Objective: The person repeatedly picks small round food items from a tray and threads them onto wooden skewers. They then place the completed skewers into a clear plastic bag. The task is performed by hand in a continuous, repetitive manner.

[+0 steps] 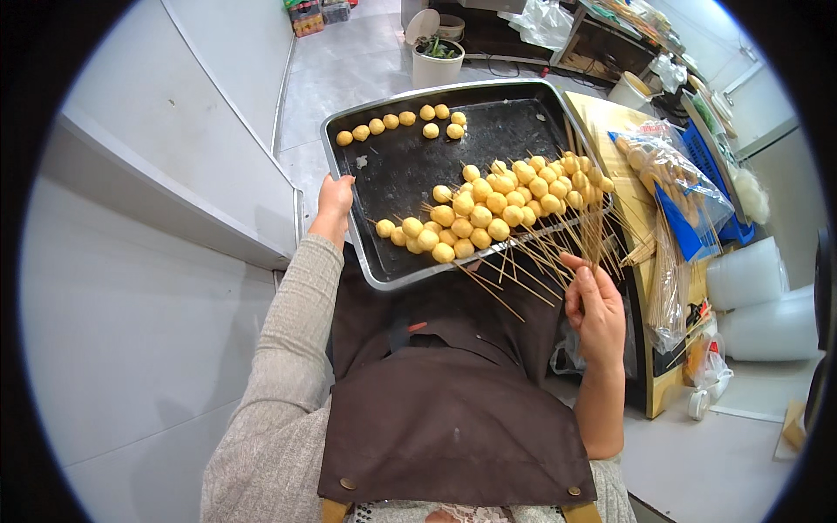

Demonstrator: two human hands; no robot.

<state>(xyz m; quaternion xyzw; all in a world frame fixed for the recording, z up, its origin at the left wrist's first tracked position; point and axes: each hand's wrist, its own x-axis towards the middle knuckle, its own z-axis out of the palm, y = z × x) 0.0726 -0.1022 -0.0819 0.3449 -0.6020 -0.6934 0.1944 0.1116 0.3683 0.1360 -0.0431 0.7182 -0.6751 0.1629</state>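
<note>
A dark rectangular metal baking tray (405,176) lies tilted in front of me, its right edge against a wooden board. My left hand (335,199) grips the tray's left rim. Many yellow balls threaded on thin wooden skewers (480,216) lie in a heap over the tray's near and right part, their bare ends sticking out over the near rim. My right hand (595,304) has its fingers closed around a bunch of these skewer ends at the tray's right corner. Along the far left lies a row of yellow balls (376,126), with several more balls (443,121) beside it.
On the wooden board (598,124) at right lie a plastic bag of brownish food (680,176) and a bag of bare skewers (668,287). Stacked clear plastic tubs (749,274) stand beyond. A white bin (437,65) is past the tray; a pale wall panel (163,196) stands left.
</note>
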